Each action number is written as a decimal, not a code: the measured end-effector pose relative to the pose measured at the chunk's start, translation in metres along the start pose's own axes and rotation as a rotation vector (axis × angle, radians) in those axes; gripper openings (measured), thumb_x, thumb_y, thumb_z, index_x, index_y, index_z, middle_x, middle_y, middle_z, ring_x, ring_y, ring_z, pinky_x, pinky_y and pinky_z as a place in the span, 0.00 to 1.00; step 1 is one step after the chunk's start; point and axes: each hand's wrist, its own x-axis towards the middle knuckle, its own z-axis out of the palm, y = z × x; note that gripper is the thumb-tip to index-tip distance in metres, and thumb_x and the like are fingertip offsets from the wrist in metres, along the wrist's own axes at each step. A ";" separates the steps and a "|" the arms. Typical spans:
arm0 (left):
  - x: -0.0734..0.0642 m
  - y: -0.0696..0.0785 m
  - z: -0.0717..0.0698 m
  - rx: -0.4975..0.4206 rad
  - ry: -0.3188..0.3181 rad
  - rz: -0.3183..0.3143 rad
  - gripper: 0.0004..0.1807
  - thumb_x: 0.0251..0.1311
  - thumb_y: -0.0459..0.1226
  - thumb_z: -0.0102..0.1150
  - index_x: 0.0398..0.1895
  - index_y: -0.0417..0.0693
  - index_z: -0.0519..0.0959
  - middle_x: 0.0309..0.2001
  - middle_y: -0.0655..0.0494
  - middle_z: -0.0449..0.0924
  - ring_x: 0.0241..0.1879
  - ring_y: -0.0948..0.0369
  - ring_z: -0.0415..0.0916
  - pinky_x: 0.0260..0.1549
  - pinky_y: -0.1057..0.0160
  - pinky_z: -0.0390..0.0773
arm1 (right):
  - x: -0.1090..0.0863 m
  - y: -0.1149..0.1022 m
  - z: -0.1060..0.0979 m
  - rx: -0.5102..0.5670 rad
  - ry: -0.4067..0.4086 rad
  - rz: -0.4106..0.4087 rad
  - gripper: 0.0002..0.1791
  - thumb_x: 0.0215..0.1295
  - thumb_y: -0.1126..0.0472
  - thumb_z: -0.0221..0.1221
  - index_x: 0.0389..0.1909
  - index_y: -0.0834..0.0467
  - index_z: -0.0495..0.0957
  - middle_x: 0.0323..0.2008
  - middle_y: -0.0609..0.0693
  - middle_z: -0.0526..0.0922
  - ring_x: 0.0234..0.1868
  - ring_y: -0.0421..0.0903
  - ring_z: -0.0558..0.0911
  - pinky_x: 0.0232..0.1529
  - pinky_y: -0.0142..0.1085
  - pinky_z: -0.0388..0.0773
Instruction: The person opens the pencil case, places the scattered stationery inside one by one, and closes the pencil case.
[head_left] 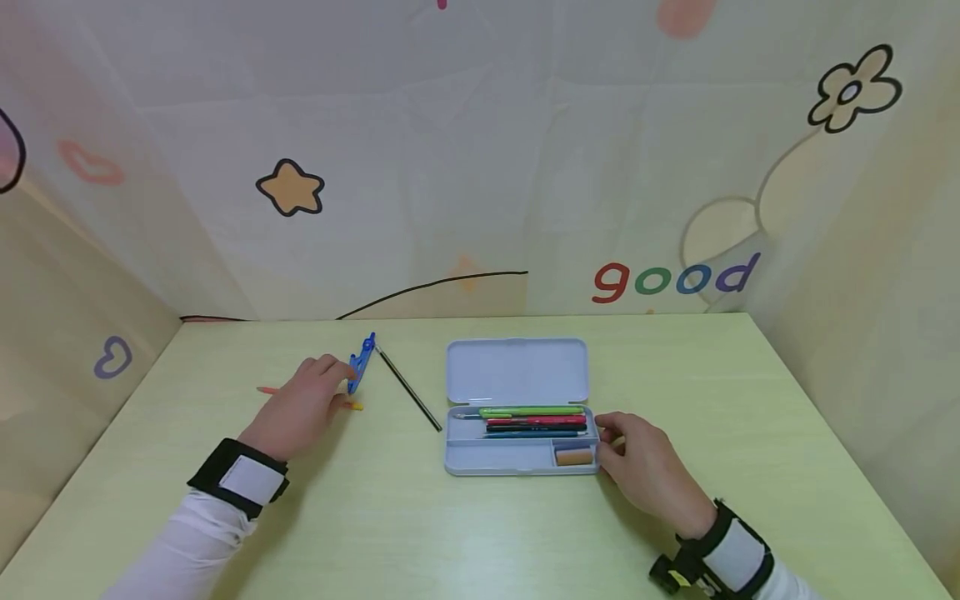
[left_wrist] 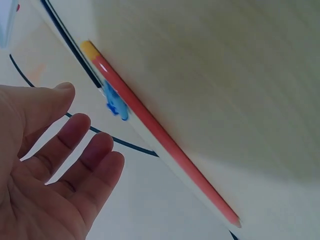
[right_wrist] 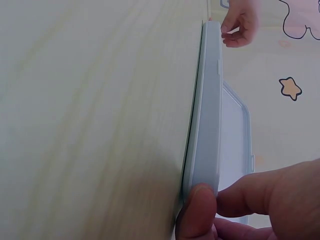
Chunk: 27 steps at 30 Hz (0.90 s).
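My left hand (head_left: pixel 296 408) hovers over an orange-red pencil (left_wrist: pixel 165 135) with a yellow end, fingers loosely bent and apart from it in the left wrist view. Just beyond those fingers lies a blue drawing compass (head_left: pixel 362 364). A dark striped pencil (head_left: pixel 408 388) slants across the table between the compass and a pale blue pencil case (head_left: pixel 495 458). The case lies with its lid raised at the back. With thumb and fingers my right hand (head_left: pixel 648 462) pinches the case's right end; the right wrist view shows the thumb on the case's side wall (right_wrist: pixel 207 110).
Inside the case's rear compartment are a green pen (head_left: pixel 532 412), a red one (head_left: pixel 536 421) and darker ones. A tan block (head_left: pixel 573 457) sits in the small front-right compartment. A printed cloth (head_left: pixel 465 192) hangs behind the pale wood-look table (head_left: pixel 525 542).
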 end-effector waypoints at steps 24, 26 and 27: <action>-0.009 -0.035 -0.010 0.122 -0.154 -0.102 0.07 0.65 0.25 0.69 0.42 0.43 0.84 0.41 0.51 0.80 0.43 0.50 0.76 0.47 0.50 0.83 | 0.003 -0.003 -0.005 -0.021 -0.039 0.039 0.24 0.73 0.66 0.62 0.66 0.70 0.76 0.45 0.55 0.81 0.38 0.48 0.78 0.32 0.34 0.77; -0.009 -0.036 -0.011 0.121 -0.161 -0.103 0.07 0.66 0.25 0.68 0.42 0.43 0.84 0.41 0.52 0.80 0.43 0.50 0.76 0.47 0.50 0.83 | 0.003 -0.003 -0.005 -0.022 -0.037 0.040 0.24 0.73 0.66 0.62 0.66 0.70 0.76 0.45 0.56 0.82 0.38 0.48 0.78 0.32 0.34 0.77; -0.009 -0.037 -0.012 0.122 -0.165 -0.104 0.07 0.66 0.25 0.68 0.42 0.43 0.84 0.41 0.52 0.80 0.44 0.49 0.76 0.48 0.50 0.83 | 0.004 -0.003 -0.005 -0.023 -0.037 0.039 0.24 0.73 0.66 0.62 0.66 0.70 0.76 0.45 0.56 0.82 0.38 0.48 0.78 0.32 0.34 0.77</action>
